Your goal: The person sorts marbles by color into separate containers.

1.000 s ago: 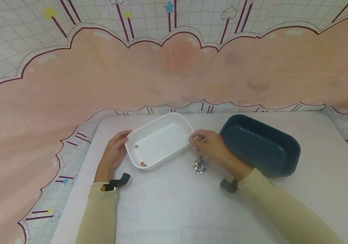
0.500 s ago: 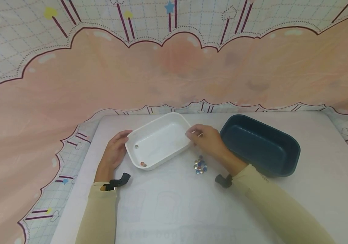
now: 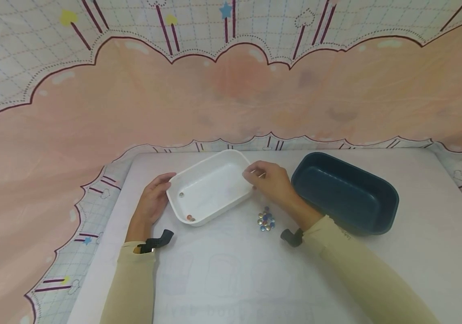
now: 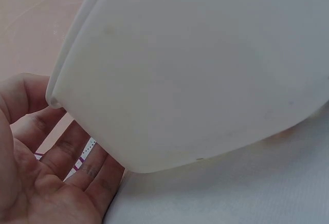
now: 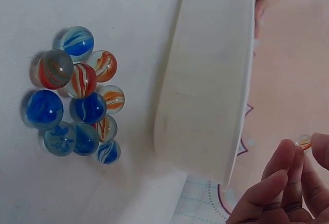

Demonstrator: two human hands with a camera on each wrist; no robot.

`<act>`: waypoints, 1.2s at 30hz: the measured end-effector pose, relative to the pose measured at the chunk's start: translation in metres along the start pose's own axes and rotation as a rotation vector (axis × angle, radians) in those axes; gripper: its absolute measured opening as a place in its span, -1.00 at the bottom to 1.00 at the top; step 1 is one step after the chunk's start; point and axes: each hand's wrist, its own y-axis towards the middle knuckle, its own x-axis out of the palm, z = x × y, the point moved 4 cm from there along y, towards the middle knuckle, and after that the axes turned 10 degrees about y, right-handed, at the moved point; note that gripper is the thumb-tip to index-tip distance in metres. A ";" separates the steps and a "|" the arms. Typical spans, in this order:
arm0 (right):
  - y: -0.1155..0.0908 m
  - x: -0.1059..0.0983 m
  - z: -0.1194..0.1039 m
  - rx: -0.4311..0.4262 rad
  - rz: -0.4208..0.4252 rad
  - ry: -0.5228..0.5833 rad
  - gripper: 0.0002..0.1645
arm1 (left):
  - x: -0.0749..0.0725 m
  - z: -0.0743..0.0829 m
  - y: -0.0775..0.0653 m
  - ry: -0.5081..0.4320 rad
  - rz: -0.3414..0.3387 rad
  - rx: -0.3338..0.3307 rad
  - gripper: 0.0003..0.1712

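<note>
A white rectangular tray (image 3: 210, 186) stands at a slant on the table, with a few marbles (image 3: 190, 218) in its left end. My left hand (image 3: 153, 202) holds that end, thumb at the rim and fingers round the outside, as the left wrist view also shows. My right hand (image 3: 273, 182) is over the tray's right rim. In the right wrist view its thumb and fingertips pinch a clear marble with an orange swirl (image 5: 304, 142). On the table just in front of the tray's right end lies a cluster of blue, red and orange marbles (image 5: 85, 95).
A dark blue rectangular tray (image 3: 346, 193) stands to the right, close beside my right forearm. The white table (image 3: 222, 279) ends at the back against a patterned curtain (image 3: 239, 99). A dark wrist mount (image 3: 292, 237) sticks out below my right wrist.
My right hand has moved left and slightly away from me, from beside the white tray's right end to over its rim. The left hand, both trays and the loose marbles have not moved.
</note>
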 end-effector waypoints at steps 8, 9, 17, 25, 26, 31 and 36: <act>0.001 0.002 -0.002 -0.017 0.009 0.003 -0.70 | 0.000 0.000 0.000 0.007 0.002 0.003 -0.61; 0.001 0.002 -0.003 -0.025 0.010 0.007 -0.70 | 0.000 0.001 0.000 0.006 0.002 0.002 -0.60; 0.002 0.003 -0.004 -0.054 0.014 0.018 -0.71 | 0.002 0.002 -0.001 0.009 0.004 0.000 -0.61; 0.001 0.003 -0.004 -0.058 0.016 0.011 -0.72 | 0.001 0.003 -0.001 0.002 0.000 0.007 -0.62; 0.002 0.003 -0.004 -0.060 0.017 0.011 -0.72 | 0.001 0.002 -0.001 0.002 0.000 0.006 -0.62; 0.002 0.004 -0.005 -0.068 0.019 0.012 -0.70 | 0.001 0.002 -0.001 0.000 -0.001 0.006 -0.64; 0.002 0.004 -0.005 -0.066 0.023 0.003 -0.65 | 0.002 0.003 -0.001 0.001 0.003 0.009 -0.66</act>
